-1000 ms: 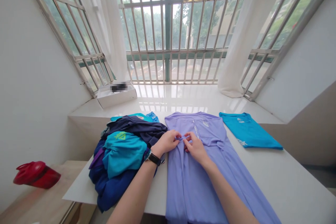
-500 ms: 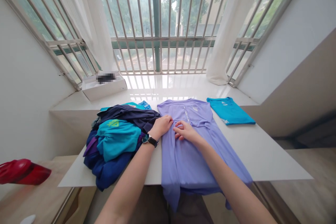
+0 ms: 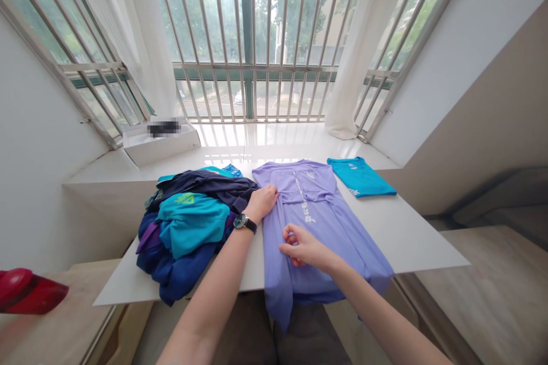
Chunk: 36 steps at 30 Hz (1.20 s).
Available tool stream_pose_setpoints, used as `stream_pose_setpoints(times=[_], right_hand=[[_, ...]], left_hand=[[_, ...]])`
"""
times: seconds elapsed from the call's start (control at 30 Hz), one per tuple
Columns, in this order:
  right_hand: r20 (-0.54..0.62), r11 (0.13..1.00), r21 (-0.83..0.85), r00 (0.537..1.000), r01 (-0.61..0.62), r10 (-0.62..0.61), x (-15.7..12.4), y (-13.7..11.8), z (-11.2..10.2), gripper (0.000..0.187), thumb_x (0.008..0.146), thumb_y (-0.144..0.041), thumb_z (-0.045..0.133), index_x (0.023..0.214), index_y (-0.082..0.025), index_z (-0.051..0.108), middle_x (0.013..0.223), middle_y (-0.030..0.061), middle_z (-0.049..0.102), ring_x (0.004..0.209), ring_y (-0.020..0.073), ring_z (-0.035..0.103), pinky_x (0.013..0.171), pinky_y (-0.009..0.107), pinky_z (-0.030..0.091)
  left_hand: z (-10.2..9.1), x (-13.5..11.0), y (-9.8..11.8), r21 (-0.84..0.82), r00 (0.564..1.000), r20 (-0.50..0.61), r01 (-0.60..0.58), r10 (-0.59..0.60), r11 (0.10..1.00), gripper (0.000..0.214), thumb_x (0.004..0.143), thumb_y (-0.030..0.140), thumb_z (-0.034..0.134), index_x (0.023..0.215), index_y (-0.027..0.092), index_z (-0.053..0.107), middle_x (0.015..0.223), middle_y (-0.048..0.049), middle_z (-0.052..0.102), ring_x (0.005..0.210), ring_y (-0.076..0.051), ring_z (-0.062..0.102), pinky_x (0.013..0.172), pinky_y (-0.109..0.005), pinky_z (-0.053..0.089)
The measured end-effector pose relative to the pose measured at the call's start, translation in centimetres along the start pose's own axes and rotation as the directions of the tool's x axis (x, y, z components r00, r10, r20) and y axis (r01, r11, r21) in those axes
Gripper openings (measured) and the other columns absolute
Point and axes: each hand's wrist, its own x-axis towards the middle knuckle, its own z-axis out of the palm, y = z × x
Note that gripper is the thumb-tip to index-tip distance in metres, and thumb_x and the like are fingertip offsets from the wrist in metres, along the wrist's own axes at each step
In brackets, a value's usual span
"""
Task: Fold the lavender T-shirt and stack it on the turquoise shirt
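Lavender long shirt (image 3: 314, 208), spread flat on white worktop (image 3: 411, 239), hem overhanging the near edge. Left hand (image 3: 263, 203) open, pressed on its side edge, pinning the cloth beside heaped clothes (image 3: 188, 239). Right hand (image 3: 302, 246) curled at the fabric; grip unclear.

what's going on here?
A person is working on a long lavender shirt laid out on a white table, its lower end hanging over the near edge. Their left hand, with a watch on the wrist, rests on the shirt's side near the chest, and their right hand touches the fabric lower down. A heap of blue and teal clothes sits to the left, and a folded teal shirt lies beyond on the right.
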Motion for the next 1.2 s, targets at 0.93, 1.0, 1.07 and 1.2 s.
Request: stream_pose_setpoints(times=[0.93, 1.0, 1.07, 1.2], right_hand=[[-0.033, 0.979, 0.137, 0.987, -0.154, 0.16, 6.3, -2.1, -1.6, 0.028, 0.08, -0.02, 0.069, 0.069, -0.021, 0.043, 0.049, -0.0105, 0.04, 0.039, 0.0034, 0.041, 0.035, 0.013, 0.022], [-0.023, 0.971, 0.169, 0.984, -0.168, 0.174, 6.2, -1.6, -1.6, 0.029, 0.082, -0.021, 0.067, 0.069, -0.022, 0.041, 0.05, -0.0111, 0.038, 0.039, 0.0032, 0.04, 0.035, 0.012, 0.022], [-0.026, 0.963, 0.204, 0.982, -0.176, 0.185, 6.1, -1.2, -1.7, 0.029, 0.084, -0.022, 0.064, 0.069, -0.022, 0.039, 0.051, -0.0114, 0.036, 0.039, 0.0033, 0.04, 0.035, 0.012, 0.022], [-0.067, 0.951, 0.263, 0.98, -0.166, 0.189, 5.5, -1.0, -1.7, 0.024, 0.089, -0.024, 0.057, 0.075, -0.023, 0.038, 0.057, -0.01, 0.04, 0.041, 0.0037, 0.043, 0.034, 0.013, 0.022]], left_hand=[[-0.1, -0.2, -0.2, 0.046, 0.999, -0.025, -0.027, 0.029, 0.999, 0.024, 0.104, 0.031, 0.039, 0.113, 0.019, 0.057, 0.113, -0.0105, 0.066, 0.101, -0.022, 0.068, 0.083, -0.03, 0.05], [-0.1, -0.2, -0.2, 0.05, 0.999, -0.02, -0.029, 0.03, 0.998, 0.023, 0.104, 0.032, 0.039, 0.112, 0.02, 0.057, 0.113, -0.0103, 0.066, 0.101, -0.022, 0.068, 0.082, -0.029, 0.05], [-0.1, -0.2, -0.2, 0.053, 0.999, -0.019, -0.03, 0.031, 0.998, 0.024, 0.104, 0.032, 0.038, 0.112, 0.019, 0.057, 0.113, -0.0105, 0.066, 0.101, -0.022, 0.068, 0.082, -0.03, 0.05], [0.0, -0.2, -0.2, 0.059, 0.999, -0.02, -0.031, 0.033, 0.998, 0.025, 0.104, 0.031, 0.037, 0.113, 0.019, 0.056, 0.113, -0.0108, 0.066, 0.101, -0.022, 0.068, 0.082, -0.03, 0.05]])
